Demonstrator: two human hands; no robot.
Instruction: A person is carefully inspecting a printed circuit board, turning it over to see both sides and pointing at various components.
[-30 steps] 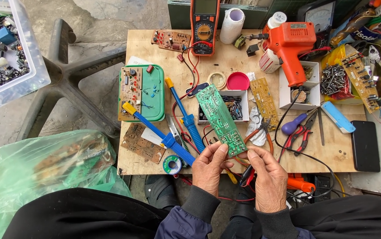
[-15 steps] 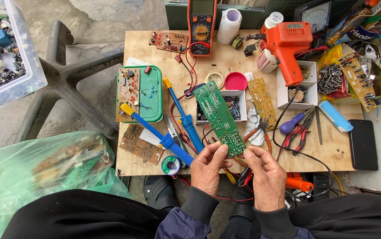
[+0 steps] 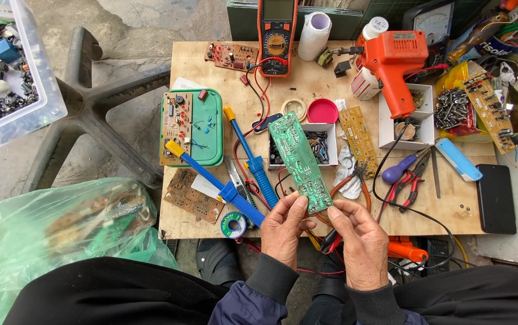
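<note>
— Two hands on one thing: I am holding the green board point(image 3: 300, 161) by its near end, above the near edge of the table point(image 3: 451, 213).

— How is each grip sitting?

— My left hand point(image 3: 284, 232) is pinching the board's near left corner, thumb pressed against its face. My right hand point(image 3: 362, 241) is pinching the near right corner, fingertips closed on the edge. Both grips are pressed onto the board, neither one spread.

— Where is the board pointing?

— It is slanting away from me, its far end hanging over the white tray point(image 3: 307, 144) of small parts. The solder side is facing up.

— What is lying around it?

— Just left of it the blue pumps point(image 3: 235, 174) are lying crosswise, with a solder spool point(image 3: 233, 224) near my left hand. A yellow board point(image 3: 358, 132) is lying just right of the tray, and pliers point(image 3: 412, 177) are resting beyond that. Farther off, a meter point(image 3: 277, 36) and an orange gun point(image 3: 394, 63) are sitting at the table's far edge. A green lid point(image 3: 191, 126) is carrying another board at the left.
</note>
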